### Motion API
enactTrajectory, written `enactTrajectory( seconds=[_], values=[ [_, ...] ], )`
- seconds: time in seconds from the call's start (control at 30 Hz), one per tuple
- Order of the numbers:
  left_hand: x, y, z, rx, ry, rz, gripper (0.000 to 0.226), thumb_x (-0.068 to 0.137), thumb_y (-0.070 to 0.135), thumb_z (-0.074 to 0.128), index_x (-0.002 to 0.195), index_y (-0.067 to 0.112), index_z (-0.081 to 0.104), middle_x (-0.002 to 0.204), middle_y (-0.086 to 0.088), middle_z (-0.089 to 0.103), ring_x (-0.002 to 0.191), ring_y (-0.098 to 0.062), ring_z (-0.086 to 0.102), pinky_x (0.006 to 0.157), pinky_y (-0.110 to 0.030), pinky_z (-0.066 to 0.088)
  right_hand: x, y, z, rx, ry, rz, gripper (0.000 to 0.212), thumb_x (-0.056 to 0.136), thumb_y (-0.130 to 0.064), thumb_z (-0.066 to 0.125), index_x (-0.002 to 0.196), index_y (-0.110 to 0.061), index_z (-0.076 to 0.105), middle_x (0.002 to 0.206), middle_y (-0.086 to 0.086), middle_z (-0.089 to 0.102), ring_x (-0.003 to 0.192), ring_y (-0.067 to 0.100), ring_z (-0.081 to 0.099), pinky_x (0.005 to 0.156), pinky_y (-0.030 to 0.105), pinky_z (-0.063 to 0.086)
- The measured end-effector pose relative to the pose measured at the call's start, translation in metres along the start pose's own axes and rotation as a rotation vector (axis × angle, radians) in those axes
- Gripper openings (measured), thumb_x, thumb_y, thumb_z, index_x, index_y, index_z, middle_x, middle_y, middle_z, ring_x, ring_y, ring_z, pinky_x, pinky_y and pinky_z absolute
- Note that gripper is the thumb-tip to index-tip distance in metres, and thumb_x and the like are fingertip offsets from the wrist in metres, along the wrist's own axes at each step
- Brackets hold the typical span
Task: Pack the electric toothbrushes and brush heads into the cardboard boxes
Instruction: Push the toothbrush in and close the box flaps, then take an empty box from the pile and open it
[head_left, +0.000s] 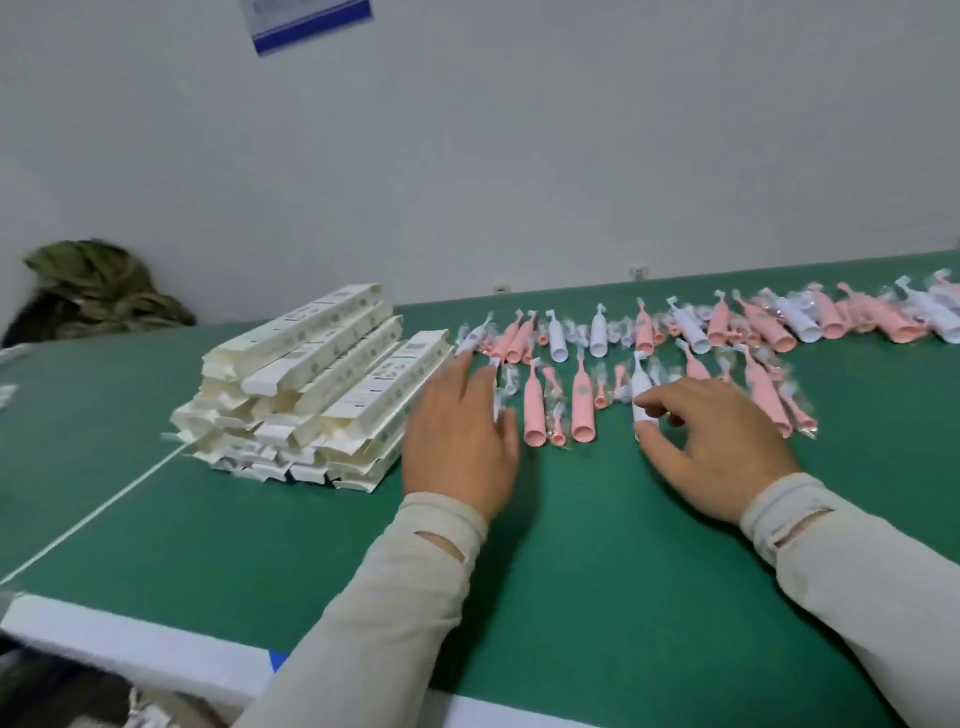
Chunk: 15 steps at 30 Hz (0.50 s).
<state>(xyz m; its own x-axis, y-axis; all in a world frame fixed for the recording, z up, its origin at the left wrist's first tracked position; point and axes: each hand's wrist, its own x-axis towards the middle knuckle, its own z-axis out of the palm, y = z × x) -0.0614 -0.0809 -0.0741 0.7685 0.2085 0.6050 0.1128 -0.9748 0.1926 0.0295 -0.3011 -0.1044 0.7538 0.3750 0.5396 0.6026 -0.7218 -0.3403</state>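
1. Sleeves in pale cloth lie nearest the camera, running forward over the green tabletop (597, 571) to both hands.
2. Right hand (711, 441) has its fingers curled down on a white toothbrush (640, 395); thumb and forefinger appear to pinch its lower body.
3. Left hand (460, 426) is released, fingers straight and spread, their tips over wrapped brush heads (501, 400); whether they touch is unclear.
4. Between the two hands lie pink toothbrushes (582, 405); beyond the fingertips more pink and white ones run off to the right.
5. Just left of the left hand stands the stack of cardboard boxes (322, 384), open ends towards the camera.
6. Step in hand, as I judge it: picking one toothbrush for packing. Next would be lifting it clear of its neighbours, taking a brush head and drawing a box from the stack.
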Motion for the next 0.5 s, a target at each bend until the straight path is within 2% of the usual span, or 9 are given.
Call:
enactTrajectory(
  seconds=[0.1,0.17,0.23,0.3,0.37,0.5],
  values=[
    [0.021,-0.049,-0.021,0.329,-0.141,-0.235,0.058,0.097,0.043,0.051,0.145,0.011,0.043,0.160,-0.011,0.031,0.145,-0.030,0.029,0.119,-0.041,0.022,0.002,0.001,-0.005,0.075,0.043,0.050,0.027,0.093,-0.037,0.059,0.115,-0.024,0.068,0.096,-0.014,0.056,0.089,0.011,0.052,0.081,0.027,0.038],
    [0.024,-0.070,-0.027,0.489,-0.252,-0.319,0.055,0.098,0.046,0.046,0.140,0.012,0.049,0.155,-0.010,0.039,0.143,-0.030,0.033,0.117,-0.041,0.025,0.003,0.002,-0.006,0.098,0.069,0.059,0.026,0.093,-0.036,0.059,0.113,-0.024,0.068,0.095,-0.014,0.054,0.089,0.011,0.052,0.081,0.028,0.038],
    [0.021,-0.078,-0.026,0.596,-0.295,-0.299,0.042,0.098,0.045,0.044,0.126,0.018,0.059,0.137,-0.005,0.057,0.131,-0.027,0.047,0.112,-0.039,0.031,0.004,0.004,-0.008,0.106,0.073,0.060,0.026,0.093,-0.038,0.058,0.113,-0.024,0.068,0.095,-0.015,0.054,0.090,0.011,0.052,0.080,0.028,0.038],
    [0.017,-0.079,-0.025,0.622,-0.246,-0.259,0.028,0.097,0.038,0.045,0.111,0.024,0.065,0.118,0.001,0.067,0.116,-0.024,0.057,0.107,-0.037,0.034,0.004,0.005,-0.010,0.108,0.073,0.065,0.026,0.094,-0.039,0.057,0.113,-0.025,0.068,0.096,-0.015,0.056,0.091,0.011,0.053,0.080,0.028,0.038],
    [0.017,-0.078,-0.024,0.603,-0.179,-0.249,0.025,0.097,0.031,0.044,0.103,0.025,0.067,0.107,0.004,0.070,0.107,-0.023,0.061,0.107,-0.037,0.033,0.003,0.005,-0.011,0.110,0.093,0.067,0.025,0.094,-0.039,0.057,0.112,-0.026,0.069,0.095,-0.015,0.057,0.091,0.010,0.052,0.079,0.027,0.036],
    [0.019,-0.079,-0.020,0.576,-0.125,-0.203,0.026,0.097,0.032,0.040,0.094,0.023,0.065,0.100,0.003,0.068,0.096,-0.023,0.062,0.105,-0.040,0.037,0.003,0.003,-0.010,0.104,0.106,0.060,0.024,0.094,-0.040,0.057,0.110,-0.026,0.069,0.093,-0.016,0.055,0.090,0.010,0.052,0.078,0.027,0.037]
  ],
)
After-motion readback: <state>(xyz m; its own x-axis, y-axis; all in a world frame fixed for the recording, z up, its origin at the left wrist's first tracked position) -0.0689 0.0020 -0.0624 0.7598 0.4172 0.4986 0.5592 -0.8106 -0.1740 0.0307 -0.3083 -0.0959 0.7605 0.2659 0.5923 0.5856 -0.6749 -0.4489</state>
